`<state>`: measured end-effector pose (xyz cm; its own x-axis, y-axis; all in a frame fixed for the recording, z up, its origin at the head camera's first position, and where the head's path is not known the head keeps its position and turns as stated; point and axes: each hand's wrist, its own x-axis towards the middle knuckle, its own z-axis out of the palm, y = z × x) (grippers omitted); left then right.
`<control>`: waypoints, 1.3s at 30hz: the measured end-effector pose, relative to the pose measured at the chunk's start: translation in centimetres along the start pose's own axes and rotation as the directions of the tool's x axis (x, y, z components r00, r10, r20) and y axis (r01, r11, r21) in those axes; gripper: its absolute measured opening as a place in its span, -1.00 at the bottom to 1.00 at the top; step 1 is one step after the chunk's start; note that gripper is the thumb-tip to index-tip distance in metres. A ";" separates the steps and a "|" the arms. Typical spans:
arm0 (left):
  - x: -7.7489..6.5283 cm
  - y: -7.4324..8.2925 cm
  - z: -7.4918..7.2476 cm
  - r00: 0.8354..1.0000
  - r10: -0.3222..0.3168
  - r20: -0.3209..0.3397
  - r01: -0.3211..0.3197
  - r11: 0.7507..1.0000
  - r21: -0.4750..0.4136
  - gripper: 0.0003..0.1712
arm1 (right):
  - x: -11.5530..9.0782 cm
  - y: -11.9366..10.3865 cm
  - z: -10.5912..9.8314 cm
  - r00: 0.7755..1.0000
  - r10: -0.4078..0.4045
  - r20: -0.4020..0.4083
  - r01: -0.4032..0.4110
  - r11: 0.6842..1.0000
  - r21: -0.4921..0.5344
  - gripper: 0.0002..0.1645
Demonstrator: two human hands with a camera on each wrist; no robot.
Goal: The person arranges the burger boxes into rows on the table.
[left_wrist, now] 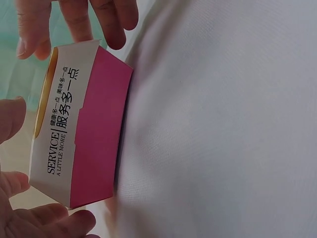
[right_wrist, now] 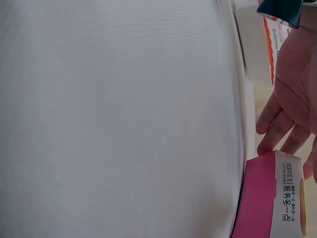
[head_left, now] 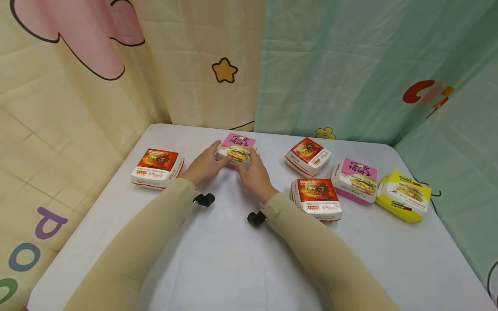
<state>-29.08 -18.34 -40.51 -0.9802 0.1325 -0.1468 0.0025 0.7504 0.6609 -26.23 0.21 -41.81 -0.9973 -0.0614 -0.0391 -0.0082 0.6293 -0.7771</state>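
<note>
A pink-and-white burger box (head_left: pixel 235 149) lies near the far edge of the white table, between the two hands. My left hand (head_left: pixel 206 166) is at its left end, fingers fairly straight along the side and the thumb near the front corner. At the opposite end, my right hand (head_left: pixel 256 176) touches the box with extended fingers. The left wrist view shows the box's white and magenta side (left_wrist: pixel 81 124) low against the cloth, fingers at both ends. In the right wrist view, fingertips (right_wrist: pixel 266 145) meet the box's near end (right_wrist: pixel 257 193); part of that hand is cut off.
A red-and-white burger box (head_left: pixel 157 168) sits alone at left. On the right stand two more red-and-white boxes (head_left: pixel 308 156), a second pink box (head_left: pixel 355 179) and a yellow box (head_left: pixel 404 195). Curtains (head_left: pixel 330 65) hang behind the table (head_left: pixel 218 259).
</note>
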 end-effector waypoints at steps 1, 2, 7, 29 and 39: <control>0.0 0.0 0.0 1.000 -0.005 0.001 0.005 1.000 -0.003 0.03 | 0.0 0.0 0.0 1.000 0.000 -0.002 0.000 1.000 0.007 -0.06; 0.1 0.1 -0.1 1.000 -0.007 0.001 0.007 1.000 -0.004 0.03 | 0.1 -0.1 -0.1 1.000 0.003 -0.004 -0.003 1.000 0.016 -0.06; 0.2 0.0 -0.1 1.000 -0.015 0.008 0.015 1.000 -0.006 0.00 | 0.3 -0.2 -0.1 1.000 0.025 -0.009 -0.024 0.999 0.034 -0.09; 0.1 -0.3 0.5 0.999 -0.046 -0.015 0.044 0.996 -0.081 -0.16 | 0.4 0.3 0.0 0.999 -0.025 -0.034 0.026 0.999 0.032 -0.25; -1.5 0.1 0.2 0.996 -0.092 -0.005 0.091 0.991 -0.101 -0.15 | -0.7 0.3 0.0 0.999 -0.038 -0.004 0.038 0.998 0.043 -0.26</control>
<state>-27.56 -18.32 -40.39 -0.9774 0.0595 -0.2028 -0.1065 0.6901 0.7158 -25.50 0.47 -42.00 -0.9966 -0.0825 -0.0070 -0.0434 0.5929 -0.8041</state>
